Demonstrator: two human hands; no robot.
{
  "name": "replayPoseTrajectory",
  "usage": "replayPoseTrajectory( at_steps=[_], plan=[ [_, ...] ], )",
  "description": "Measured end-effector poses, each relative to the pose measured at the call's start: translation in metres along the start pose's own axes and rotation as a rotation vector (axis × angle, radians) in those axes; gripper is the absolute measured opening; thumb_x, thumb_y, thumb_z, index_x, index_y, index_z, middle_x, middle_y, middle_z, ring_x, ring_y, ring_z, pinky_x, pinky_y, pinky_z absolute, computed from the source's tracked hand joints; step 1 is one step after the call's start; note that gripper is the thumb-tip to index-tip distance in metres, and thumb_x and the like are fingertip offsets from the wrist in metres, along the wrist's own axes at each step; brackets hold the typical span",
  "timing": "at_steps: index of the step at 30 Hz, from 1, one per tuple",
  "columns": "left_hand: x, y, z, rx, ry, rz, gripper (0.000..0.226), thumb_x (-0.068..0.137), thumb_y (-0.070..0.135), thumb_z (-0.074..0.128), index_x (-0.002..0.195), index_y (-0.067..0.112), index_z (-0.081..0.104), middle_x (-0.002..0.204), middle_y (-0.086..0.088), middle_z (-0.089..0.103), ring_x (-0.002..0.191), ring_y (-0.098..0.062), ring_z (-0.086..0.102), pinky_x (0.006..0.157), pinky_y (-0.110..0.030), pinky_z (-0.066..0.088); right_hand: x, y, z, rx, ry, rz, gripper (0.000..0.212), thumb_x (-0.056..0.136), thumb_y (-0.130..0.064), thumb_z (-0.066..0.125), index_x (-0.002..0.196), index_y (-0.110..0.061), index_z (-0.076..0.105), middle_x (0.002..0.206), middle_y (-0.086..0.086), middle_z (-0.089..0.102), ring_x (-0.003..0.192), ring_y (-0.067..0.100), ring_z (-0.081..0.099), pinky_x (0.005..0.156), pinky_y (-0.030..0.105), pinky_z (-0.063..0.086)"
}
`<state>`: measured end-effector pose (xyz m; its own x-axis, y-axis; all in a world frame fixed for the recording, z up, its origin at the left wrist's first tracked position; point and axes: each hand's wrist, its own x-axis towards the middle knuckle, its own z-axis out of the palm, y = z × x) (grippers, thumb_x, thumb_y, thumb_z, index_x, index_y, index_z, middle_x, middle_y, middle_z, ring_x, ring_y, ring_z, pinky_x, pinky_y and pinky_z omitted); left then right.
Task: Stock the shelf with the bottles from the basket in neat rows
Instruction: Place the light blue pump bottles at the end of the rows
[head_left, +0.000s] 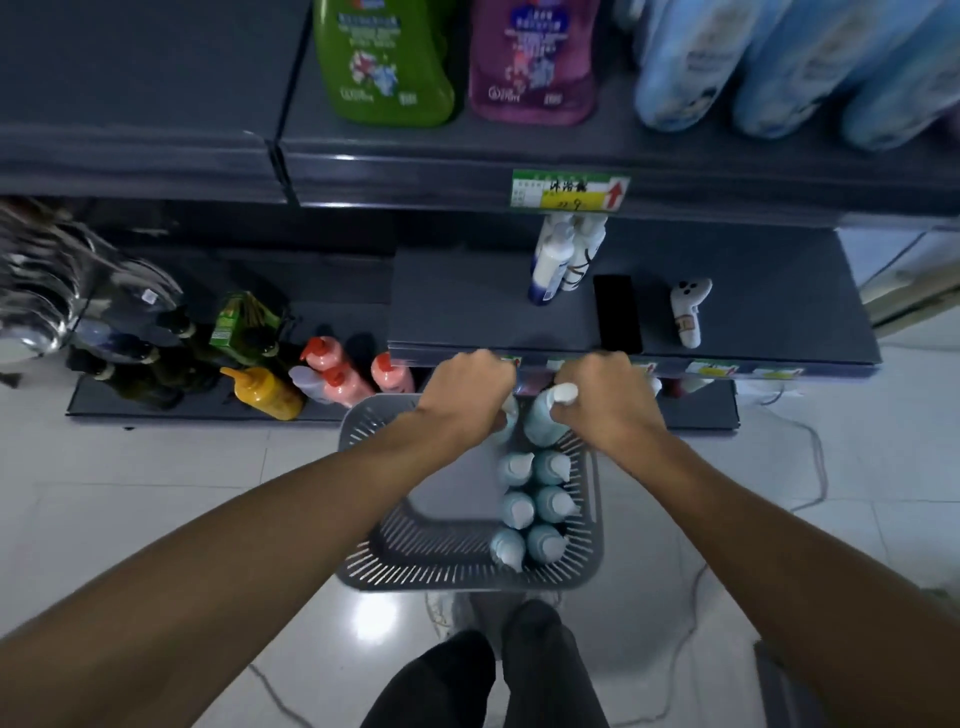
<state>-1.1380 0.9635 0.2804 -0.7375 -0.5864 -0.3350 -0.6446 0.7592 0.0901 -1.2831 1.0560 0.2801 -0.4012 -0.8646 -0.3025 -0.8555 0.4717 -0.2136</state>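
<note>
A grey slotted basket (395, 561) sits on the floor in front of me, with several pale blue bottles (540, 506) standing in two rows along its right side. My right hand (602, 397) is shut on a blue bottle with a white cap (543, 421), lifted just above the basket's far end. My left hand (467, 389) is closed around another bottle (509, 415), mostly hidden by the fingers. The dark middle shelf (467, 306) lies just beyond both hands; a few white bottles (563, 257) stand at its back.
On the middle shelf lie a black phone (618, 312) and a white controller (688, 312). The bottom shelf holds red-capped pink bottles (337, 374), a yellow bottle (265, 389) and dark bottles. Large green, purple and blue bottles fill the top shelf. A cable (815, 467) runs across the floor on the right.
</note>
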Motion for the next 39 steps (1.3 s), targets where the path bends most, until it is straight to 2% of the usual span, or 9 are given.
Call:
replayPoseTrajectory(
  at_steps=[5, 11, 13, 15, 21, 24, 28, 31, 39],
  plan=[
    [-0.019, -0.002, -0.064, -0.022, 0.011, 0.054, 0.033, 0.076, 0.026, 0.08, 0.109, 0.022, 0.075, 0.103, -0.014, 0.068, 0.092, -0.037, 0.069, 0.068, -0.035, 0.049, -0.018, -0.009, -0.063, 0.074, 0.02, -0.002, 0.026, 0.071, -0.027, 0.079, 0.096, -0.023, 0.077, 0.094, 0.007, 0.071, 0.087, 0.031, 0.067, 0.075, 0.037, 0.059],
    [-0.041, 0.003, -0.134, -0.022, 0.047, 0.134, 0.028, 0.074, 0.031, 0.084, 0.099, 0.02, 0.078, 0.094, -0.007, 0.068, 0.086, -0.03, 0.067, 0.071, -0.036, 0.056, -0.04, -0.012, -0.132, 0.083, 0.095, -0.037, 0.021, 0.064, -0.026, 0.079, 0.084, -0.019, 0.076, 0.085, 0.003, 0.07, 0.077, 0.025, 0.065, 0.058, 0.028, 0.049],
    [-0.047, 0.007, -0.156, -0.011, 0.061, 0.149, 0.03, 0.075, 0.034, 0.084, 0.099, 0.017, 0.078, 0.097, -0.007, 0.07, 0.087, -0.029, 0.068, 0.077, -0.04, 0.06, -0.048, -0.013, -0.156, 0.082, 0.098, -0.043, 0.021, 0.063, -0.025, 0.08, 0.082, -0.017, 0.076, 0.084, 0.004, 0.07, 0.075, 0.025, 0.066, 0.064, 0.035, 0.058],
    [-0.05, 0.012, -0.177, 0.011, 0.075, 0.16, 0.033, 0.074, 0.037, 0.084, 0.098, 0.015, 0.078, 0.098, -0.007, 0.071, 0.088, -0.03, 0.069, 0.078, -0.042, 0.06, -0.055, -0.011, -0.179, 0.074, 0.129, -0.065, 0.02, 0.063, -0.025, 0.081, 0.08, -0.015, 0.075, 0.08, 0.002, 0.07, 0.075, 0.023, 0.066, 0.067, 0.038, 0.06],
    [-0.059, 0.034, -0.233, 0.074, 0.177, 0.25, 0.035, 0.07, 0.038, 0.086, 0.097, 0.017, 0.079, 0.093, -0.006, 0.074, 0.086, -0.03, 0.068, 0.073, -0.041, 0.058, -0.077, -0.002, -0.233, 0.04, 0.237, -0.158, 0.016, 0.061, -0.025, 0.082, 0.076, -0.019, 0.076, 0.065, -0.016, 0.059, 0.071, 0.013, 0.06, 0.052, 0.022, 0.039],
    [-0.061, 0.047, -0.258, 0.08, 0.228, 0.285, 0.039, 0.071, 0.041, 0.087, 0.1, 0.017, 0.078, 0.094, -0.005, 0.074, 0.086, -0.029, 0.068, 0.072, -0.041, 0.059, -0.084, 0.004, -0.256, 0.002, 0.25, -0.147, 0.017, 0.062, -0.026, 0.081, 0.078, -0.02, 0.076, 0.069, -0.012, 0.065, 0.07, 0.01, 0.06, 0.052, 0.022, 0.041],
    [-0.063, 0.063, -0.285, 0.056, 0.263, 0.312, 0.025, 0.072, 0.042, 0.086, 0.076, 0.021, 0.073, 0.076, 0.0, 0.067, 0.075, -0.024, 0.066, 0.067, -0.042, 0.06, -0.093, 0.014, -0.286, -0.023, 0.283, -0.119, 0.015, 0.062, -0.025, 0.081, 0.075, -0.022, 0.075, 0.069, -0.014, 0.062, 0.067, 0.003, 0.055, 0.053, 0.023, 0.04],
    [-0.062, 0.076, -0.301, 0.073, 0.284, 0.335, 0.033, 0.072, 0.044, 0.085, 0.087, 0.016, 0.078, 0.083, -0.001, 0.073, 0.079, -0.022, 0.069, 0.072, -0.042, 0.061, -0.101, 0.022, -0.303, -0.024, 0.334, -0.118, 0.013, 0.061, -0.023, 0.08, 0.073, -0.022, 0.075, 0.064, -0.015, 0.06, 0.065, 0.002, 0.054, 0.053, 0.021, 0.036],
    [-0.061, 0.107, -0.335, 0.114, 0.343, 0.408, 0.036, 0.071, 0.045, 0.086, 0.093, 0.017, 0.079, 0.085, 0.0, 0.075, 0.08, -0.02, 0.07, 0.075, -0.041, 0.061, -0.122, 0.049, -0.343, -0.004, 0.395, -0.084, 0.018, 0.063, -0.027, 0.081, 0.08, -0.027, 0.077, 0.07, -0.012, 0.064, 0.071, 0.004, 0.058, 0.054, 0.021, 0.037]
  ],
)
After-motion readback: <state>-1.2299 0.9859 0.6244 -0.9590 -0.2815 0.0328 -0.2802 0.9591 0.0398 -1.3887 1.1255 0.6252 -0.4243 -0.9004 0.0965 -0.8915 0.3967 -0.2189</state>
